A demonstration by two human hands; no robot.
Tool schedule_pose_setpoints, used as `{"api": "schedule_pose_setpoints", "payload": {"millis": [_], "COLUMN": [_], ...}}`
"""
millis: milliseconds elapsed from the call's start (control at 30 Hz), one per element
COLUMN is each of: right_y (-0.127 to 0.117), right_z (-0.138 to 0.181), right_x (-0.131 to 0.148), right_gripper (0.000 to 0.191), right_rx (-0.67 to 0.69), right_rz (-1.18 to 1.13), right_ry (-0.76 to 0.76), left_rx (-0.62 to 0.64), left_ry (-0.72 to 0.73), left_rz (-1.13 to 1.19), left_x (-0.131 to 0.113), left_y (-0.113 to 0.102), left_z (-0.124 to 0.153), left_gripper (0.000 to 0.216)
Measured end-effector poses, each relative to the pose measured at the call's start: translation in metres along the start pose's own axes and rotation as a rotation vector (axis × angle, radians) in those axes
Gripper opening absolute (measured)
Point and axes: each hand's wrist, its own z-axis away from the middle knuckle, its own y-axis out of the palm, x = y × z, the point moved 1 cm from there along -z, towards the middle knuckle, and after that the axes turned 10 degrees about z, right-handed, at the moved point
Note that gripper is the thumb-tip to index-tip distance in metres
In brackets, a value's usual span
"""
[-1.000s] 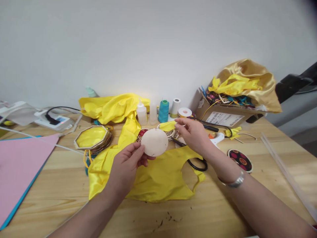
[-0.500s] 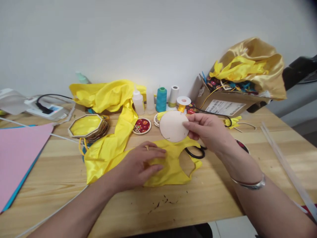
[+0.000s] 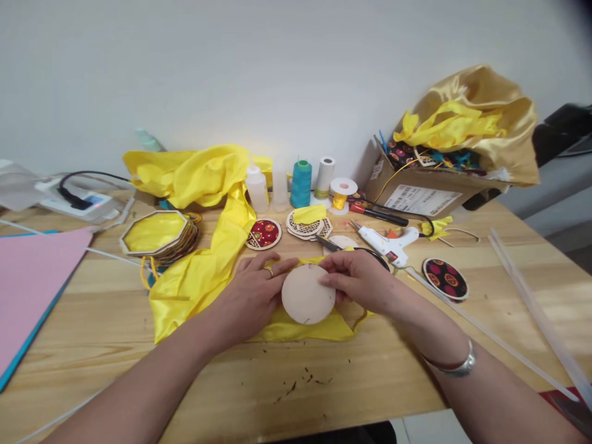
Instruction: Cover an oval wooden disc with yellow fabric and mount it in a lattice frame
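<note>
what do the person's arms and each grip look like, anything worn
Both forearms are bare, without sleeves. The left grip is ungloved, with a gold-coloured ring; the right grip is ungloved too, with a silvery bracelet near the wrist.

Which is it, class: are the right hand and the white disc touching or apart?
Touching. The head view shows the right hand gripping the white disc by its edge, thumb on its face.

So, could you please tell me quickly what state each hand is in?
Left hand: over the yellow cloth; whether it grips anything cannot be told.
Right hand: closed, holding the pale round disc by its edge.
</note>
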Motion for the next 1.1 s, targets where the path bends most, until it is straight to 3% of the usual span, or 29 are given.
{"api": "schedule_pose_setpoints", "payload": {"millis": [200,367,533,600,700,767,833,900,1033,1100], "right_y": [-0.003,0.001,0.003,0.003,0.001,-0.001,-0.002,-0.003,-0.002,-0.002], "right_z": [0.002,0.001,0.001,0.0,0.0,0.0,0.0,0.001,0.004,0.006], "right_x": [0.0,-0.001,-0.002,-0.002,-0.001,0.0,0.001,0.002,0.003,0.001], "right_gripper": [0.014,0.019,0.021,0.022,0.024,0.024,0.025,0.024,0.021,0.018], "right_rx": [0.039,-0.007,-0.014,-0.002,-0.053,-0.12,-0.147,-0.103,0.116,0.198], "right_rz": [0.064,0.087,-0.006,-0.114,-0.231,-0.285,-0.381,-0.504,-0.62,-0.583], "right_ry": [-0.001,-0.047,-0.044,-0.039,-0.017,0.0,0.014,0.019,0.06,0.09], "left_rx": [-0.041,-0.021,-0.029,-0.091,-0.31,-0.479,-0.548,-0.453,0.002,0.15], "left_ry": [0.006,-0.04,-0.052,-0.032,-0.033,-0.137,-0.266,-0.353,-0.384,-0.397], "left_rz": [-0.051,-0.075,-0.102,-0.068,0.027,0.102,0.131,0.12,0.001,-0.024], "left_x": [0.005,0.005,0.004,0.002,-0.006,-0.015,-0.025,-0.036,-0.054,-0.057], "left_y": [0.003,0.001,0.002,0.0,-0.008,-0.017,-0.026,-0.031,-0.027,-0.022], "left_z": [-0.001,0.0,0.001,0.001,0.0,0.001,0.003,0.005,0.008,0.012], "left_gripper": [0.039,0.054,0.054,0.047,0.038,0.03,0.021,0.019,0.025,0.024]}}
